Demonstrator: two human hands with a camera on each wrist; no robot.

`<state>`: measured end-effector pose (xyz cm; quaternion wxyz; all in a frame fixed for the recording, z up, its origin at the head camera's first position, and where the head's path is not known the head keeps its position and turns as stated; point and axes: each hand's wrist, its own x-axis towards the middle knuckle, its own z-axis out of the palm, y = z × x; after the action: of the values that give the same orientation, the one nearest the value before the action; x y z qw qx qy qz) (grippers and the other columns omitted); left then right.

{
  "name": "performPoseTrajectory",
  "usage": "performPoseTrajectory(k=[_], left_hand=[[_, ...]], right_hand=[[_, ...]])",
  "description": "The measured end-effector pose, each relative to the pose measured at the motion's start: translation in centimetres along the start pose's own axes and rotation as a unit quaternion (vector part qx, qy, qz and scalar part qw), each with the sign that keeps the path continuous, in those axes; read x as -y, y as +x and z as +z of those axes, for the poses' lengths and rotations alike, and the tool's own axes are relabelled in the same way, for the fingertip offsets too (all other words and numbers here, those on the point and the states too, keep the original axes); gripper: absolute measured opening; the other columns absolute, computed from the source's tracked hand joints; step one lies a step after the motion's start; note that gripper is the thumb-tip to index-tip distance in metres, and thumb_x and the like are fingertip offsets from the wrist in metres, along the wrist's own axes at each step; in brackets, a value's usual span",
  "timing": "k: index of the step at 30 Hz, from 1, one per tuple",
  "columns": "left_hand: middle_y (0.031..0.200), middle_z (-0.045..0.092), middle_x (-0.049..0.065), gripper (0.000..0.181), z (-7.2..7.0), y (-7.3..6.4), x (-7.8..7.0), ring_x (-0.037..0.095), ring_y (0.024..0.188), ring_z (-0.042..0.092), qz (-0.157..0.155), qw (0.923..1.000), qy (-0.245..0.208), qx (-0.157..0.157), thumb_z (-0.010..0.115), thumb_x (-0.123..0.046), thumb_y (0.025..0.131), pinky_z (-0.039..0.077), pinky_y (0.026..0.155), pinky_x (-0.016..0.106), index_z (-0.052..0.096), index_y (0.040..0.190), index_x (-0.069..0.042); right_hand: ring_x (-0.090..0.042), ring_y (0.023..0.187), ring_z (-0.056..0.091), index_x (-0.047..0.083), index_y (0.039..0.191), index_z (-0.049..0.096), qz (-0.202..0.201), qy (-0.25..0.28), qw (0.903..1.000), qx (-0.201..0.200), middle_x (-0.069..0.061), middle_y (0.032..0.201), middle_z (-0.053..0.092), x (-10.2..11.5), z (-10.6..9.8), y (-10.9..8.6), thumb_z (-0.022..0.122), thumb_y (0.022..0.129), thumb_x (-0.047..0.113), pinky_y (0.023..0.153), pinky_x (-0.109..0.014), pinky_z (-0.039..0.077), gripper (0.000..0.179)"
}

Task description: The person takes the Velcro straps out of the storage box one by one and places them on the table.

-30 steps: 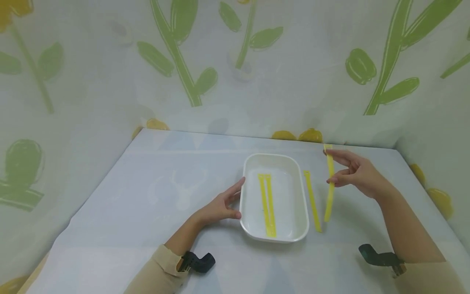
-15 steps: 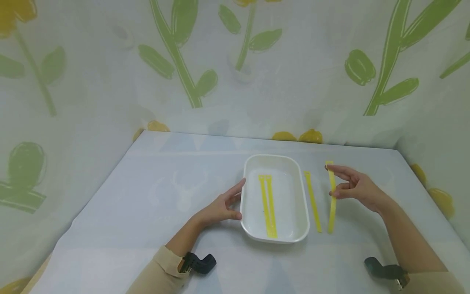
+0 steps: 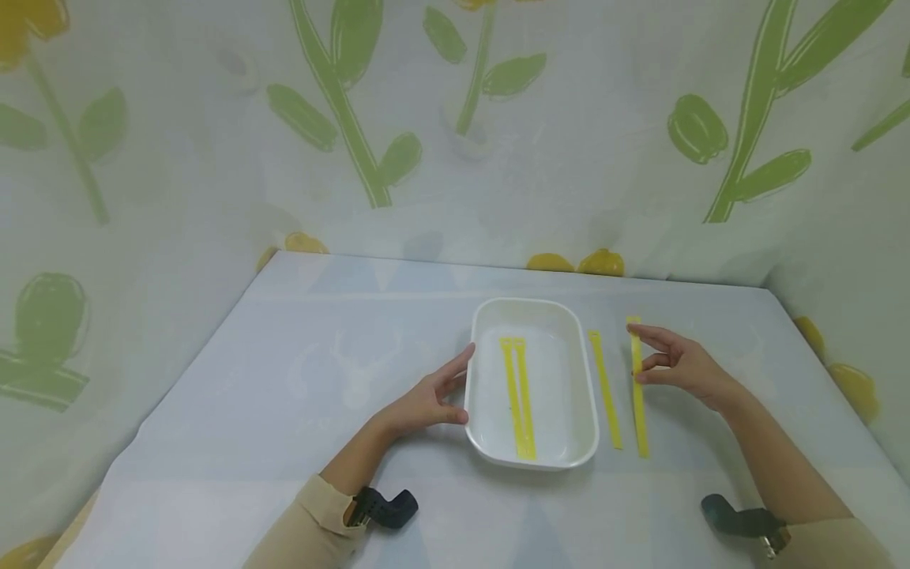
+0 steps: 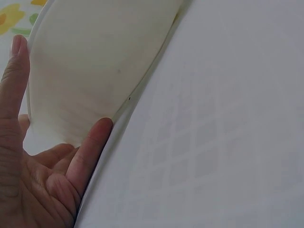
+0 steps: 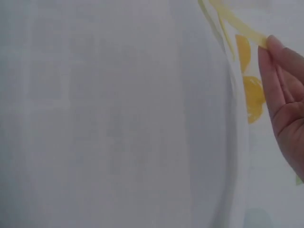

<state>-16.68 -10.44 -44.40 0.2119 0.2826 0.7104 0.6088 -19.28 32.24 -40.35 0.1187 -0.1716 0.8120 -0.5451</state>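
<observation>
A white rectangular tray (image 3: 560, 395) with rounded corners stands on the table, two yellow straps (image 3: 524, 387) lying side by side inside it. My left hand (image 3: 419, 403) rests against the tray's left side, thumb and fingers extended along the outer wall (image 4: 99, 61). Just right of the tray, another yellow strap (image 3: 605, 387) with a wider slotted end lies on the table. Farther right, my right hand (image 3: 686, 367) pinches a yellow strap (image 3: 638, 411), roughly parallel to the lying one. Whether its near end touches the table, I cannot tell.
The pale patterned table (image 3: 298, 411) reaches back to a wall hanging (image 3: 569, 182) printed with green leaves and yellow flowers. A dark wrist mount (image 3: 387, 510) sits on the left forearm, and another mount (image 3: 742, 520) on the right.
My right hand has lowered and drawn the pinched strap nearer, so it now lines up beside the strap on the table. The left hand and tray have stayed put.
</observation>
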Motion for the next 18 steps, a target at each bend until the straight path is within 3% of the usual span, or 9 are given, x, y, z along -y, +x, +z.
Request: performPoseTrajectory(k=[3, 6, 10, 13, 18], left_hand=[[0.160, 0.005, -0.006, 0.113, -0.03, 0.10, 0.10, 0.026, 0.144, 0.018, -0.003, 1.0000, 0.000, 0.002, 0.077, -0.051, 0.070, 0.031, 0.109, 0.045, 0.010, 0.153, -0.015], [0.159, 0.005, -0.007, 0.113, -0.03, 0.16, 0.17, 0.025, 0.144, 0.018, -0.005, 1.0000, -0.002, 0.002, 0.078, -0.050, 0.070, 0.030, 0.110, 0.045, 0.010, 0.153, -0.015], [0.159, 0.006, -0.008, 0.111, -0.01, 0.15, 0.16, 0.024, 0.144, 0.019, -0.009, 1.0000, 0.000, -0.001, 0.078, -0.048, 0.071, 0.030, 0.110, 0.044, 0.011, 0.153, -0.017], [0.160, 0.006, -0.005, 0.112, 0.00, 0.15, 0.11, 0.024, 0.144, 0.019, -0.008, 1.0000, 0.001, -0.001, 0.078, -0.050, 0.070, 0.031, 0.109, 0.044, 0.010, 0.153, -0.016], [0.160, 0.006, -0.006, 0.112, 0.01, 0.16, 0.03, 0.024, 0.144, 0.020, -0.005, 1.0000, 0.005, -0.003, 0.077, -0.051, 0.071, 0.032, 0.109, 0.043, 0.010, 0.153, -0.017]], right_hand=[[-0.003, 0.083, 0.064, -0.001, 0.143, 0.033, 0.016, -0.025, 0.9995, -0.010, 0.025, 0.125, 0.052, -0.32, 0.15, 0.23, 0.074, 0.077, 0.002, 0.071, -0.017, 0.052, 0.077], [-0.004, 0.082, 0.065, -0.003, 0.143, 0.032, 0.029, -0.060, 0.9977, -0.011, 0.005, 0.115, 0.065, -0.72, 0.24, 0.51, 0.076, 0.077, 0.005, 0.070, -0.018, 0.052, 0.080], [-0.005, 0.079, 0.062, -0.002, 0.143, 0.034, 0.047, -0.140, 0.9889, -0.018, -0.016, 0.096, 0.068, -1.05, 0.54, 0.85, 0.078, 0.076, 0.012, 0.070, -0.017, 0.051, 0.082], [-0.010, 0.082, 0.058, 0.000, 0.142, 0.039, 0.057, -0.204, 0.9767, -0.032, -0.012, 0.096, 0.065, -0.99, 0.79, 1.02, 0.080, 0.075, 0.020, 0.071, -0.016, 0.048, 0.081], [-0.023, 0.094, 0.054, 0.000, 0.139, 0.043, 0.061, -0.254, 0.9643, -0.044, -0.016, 0.106, 0.060, -1.01, 0.87, 1.04, 0.081, 0.074, 0.027, 0.076, -0.016, 0.045, 0.080]])
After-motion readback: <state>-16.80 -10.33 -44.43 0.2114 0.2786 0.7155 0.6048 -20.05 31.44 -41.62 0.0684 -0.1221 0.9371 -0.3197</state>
